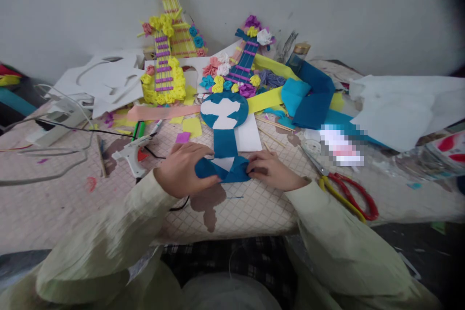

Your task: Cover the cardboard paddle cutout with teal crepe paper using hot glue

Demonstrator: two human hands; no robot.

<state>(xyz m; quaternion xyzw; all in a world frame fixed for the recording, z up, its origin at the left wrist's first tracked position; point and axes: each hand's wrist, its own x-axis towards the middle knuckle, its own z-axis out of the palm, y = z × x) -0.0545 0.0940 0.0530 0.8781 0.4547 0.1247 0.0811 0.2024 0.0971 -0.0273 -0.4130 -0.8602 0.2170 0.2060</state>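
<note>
A white cutout partly wrapped in dark blue crepe paper lies flat before me. It has a round far end, a narrow neck and a wide near end, and bare white patches show at both ends. My left hand grips the left side of the near end, thumb on top and fingers curled round the far edge. At the right edge of that same end, the bent fingers of my right hand pinch the blue paper. The fingertips of the right hand are partly hidden.
A white glue gun with a cable lies left. Red-and-yellow-handled scissors lie right. Behind stand flower-decorated paper instruments. Crepe paper rolls, wooden sticks, white sheets and a glass jar crowd the table.
</note>
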